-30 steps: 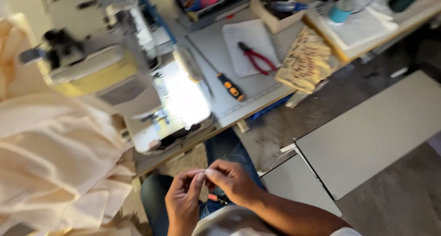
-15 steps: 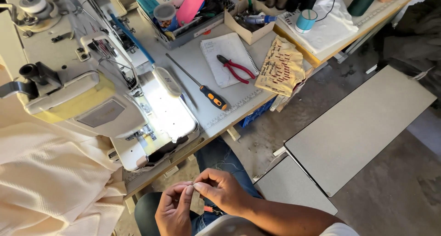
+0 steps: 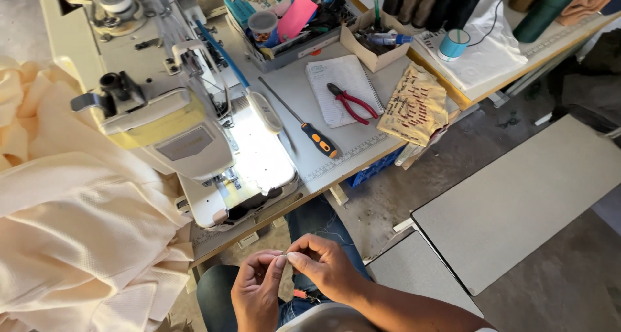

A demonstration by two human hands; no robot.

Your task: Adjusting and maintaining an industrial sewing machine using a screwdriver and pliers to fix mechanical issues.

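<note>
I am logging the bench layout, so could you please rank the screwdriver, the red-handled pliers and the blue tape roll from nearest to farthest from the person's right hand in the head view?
From the right hand:
1. Screwdriver, on the table just above the hands, beside the sewing machine.
2. Red-handled pliers, lying on the notebook, further up and right.
3. Blue tape roll, on the white cloth at the far right.

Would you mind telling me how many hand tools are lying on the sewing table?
2: a screwdriver lying beside the sewing machine, and red-handled pliers on the notebook. Others may be hidden in the tray.
</note>
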